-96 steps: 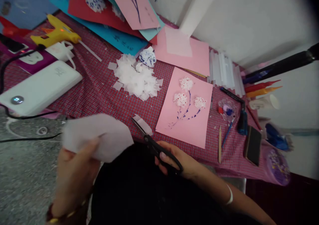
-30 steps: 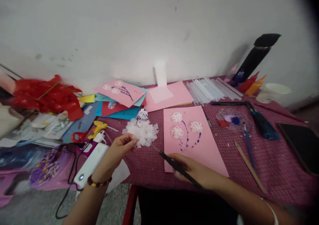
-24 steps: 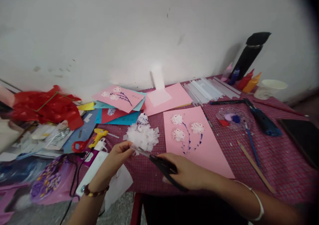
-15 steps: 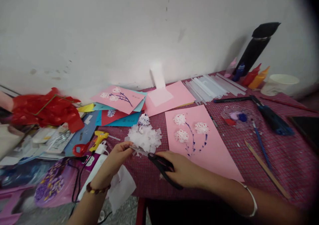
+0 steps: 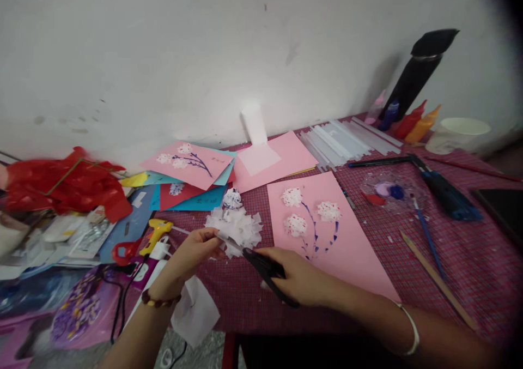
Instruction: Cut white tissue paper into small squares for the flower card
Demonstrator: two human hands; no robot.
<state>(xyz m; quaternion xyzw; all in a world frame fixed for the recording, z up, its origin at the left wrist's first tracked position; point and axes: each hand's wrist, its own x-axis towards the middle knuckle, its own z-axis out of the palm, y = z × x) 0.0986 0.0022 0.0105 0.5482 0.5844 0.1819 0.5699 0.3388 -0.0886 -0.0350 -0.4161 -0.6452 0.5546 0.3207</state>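
My right hand (image 5: 292, 276) grips black-handled scissors (image 5: 267, 273), their blades pointing left toward my left fingertips. My left hand (image 5: 204, 246) is closed in a pinch on a small piece of white paper at the blade tips; the fingers mostly cover it. Just behind both hands lies a heap of cut white paper pieces (image 5: 241, 227), with a crumpled white and blue paper ball (image 5: 232, 198) beyond it. On the right, a pink sheet (image 5: 359, 254) bears three speckled white paper blooms with blue painted stems. A loose white paper sheet (image 5: 195, 312) hangs at the front edge below my left wrist.
Left stand a yellow glue gun (image 5: 157, 233), red-handled scissors (image 5: 125, 252) and red plastic (image 5: 61, 186). Behind are finished cards (image 5: 192, 164) and glue sticks (image 5: 343, 143). To the right lie a paint palette (image 5: 382, 192), brush (image 5: 429, 243), pencil (image 5: 439, 282) and another glue gun (image 5: 451, 194).
The scissor blades and my left fingertips have shifted slightly, the left hand's lower fingers now showing more beneath the blades. The whole view has moved a little.
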